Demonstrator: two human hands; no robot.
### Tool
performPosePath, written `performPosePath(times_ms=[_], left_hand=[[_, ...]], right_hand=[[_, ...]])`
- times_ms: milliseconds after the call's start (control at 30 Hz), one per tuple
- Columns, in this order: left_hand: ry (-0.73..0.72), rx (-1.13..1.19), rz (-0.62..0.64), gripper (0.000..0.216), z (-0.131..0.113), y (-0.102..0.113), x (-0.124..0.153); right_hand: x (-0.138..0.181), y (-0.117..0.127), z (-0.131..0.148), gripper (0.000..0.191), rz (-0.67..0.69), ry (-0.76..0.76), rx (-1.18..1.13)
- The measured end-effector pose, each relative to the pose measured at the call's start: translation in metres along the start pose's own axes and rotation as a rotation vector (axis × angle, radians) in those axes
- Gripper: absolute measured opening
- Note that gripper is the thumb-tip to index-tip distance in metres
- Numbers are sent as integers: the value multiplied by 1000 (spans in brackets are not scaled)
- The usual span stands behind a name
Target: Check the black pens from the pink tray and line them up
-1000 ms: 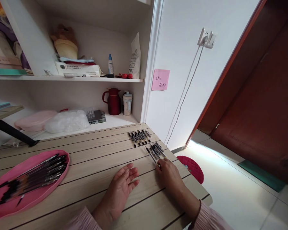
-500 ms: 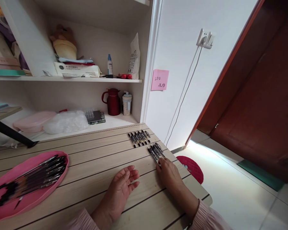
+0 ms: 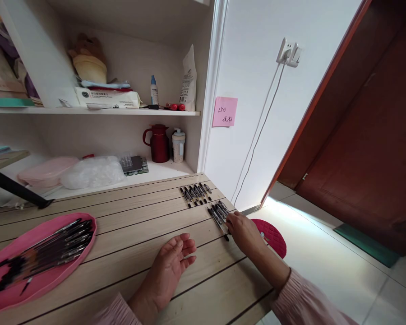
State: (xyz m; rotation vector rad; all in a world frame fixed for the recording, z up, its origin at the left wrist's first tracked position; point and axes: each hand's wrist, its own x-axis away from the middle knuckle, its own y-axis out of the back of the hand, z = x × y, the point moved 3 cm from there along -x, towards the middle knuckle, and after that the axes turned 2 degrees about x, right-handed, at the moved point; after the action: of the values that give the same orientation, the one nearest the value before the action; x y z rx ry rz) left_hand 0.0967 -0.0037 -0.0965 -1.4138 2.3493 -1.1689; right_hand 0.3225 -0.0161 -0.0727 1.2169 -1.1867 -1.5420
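Note:
My left hand rests palm up on the wooden table, fingers apart and loosely curled, holding nothing. At the table's right side, my right hand has its fingers closed at the lower ends of a small row of black-and-clear pens. Those fingers cover part of the pens on the right of that row. The leftmost pen shows its full length. Just beyond lies a second row of similar pens, side by side. Many more pens lie in a pink tray at the left.
Behind the table, a white shelf holds a dark red jug, a speckled cup and a plastic bag. A pink note sticks to the wall. Beyond the table's right edge is a red round seat.
My right hand has shifted right and slightly away, off the leftmost pen's lower end, which now shows on the table. My left hand has stayed in place.

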Motion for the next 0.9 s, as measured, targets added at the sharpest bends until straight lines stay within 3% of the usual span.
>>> performPosePath(times_ms=[133,367,900], left_hand=[[-2,0,-8,22,-1,-1,0],[2,-12,-16,22,-2,-1,0],[18,-5,-16,21,-2,-1,0]], right_hand=[[-16,2,-3,25,50,118,65],[-25,-2,1,26,106,152,104],[-32,-10,6,22,147,74,99]])
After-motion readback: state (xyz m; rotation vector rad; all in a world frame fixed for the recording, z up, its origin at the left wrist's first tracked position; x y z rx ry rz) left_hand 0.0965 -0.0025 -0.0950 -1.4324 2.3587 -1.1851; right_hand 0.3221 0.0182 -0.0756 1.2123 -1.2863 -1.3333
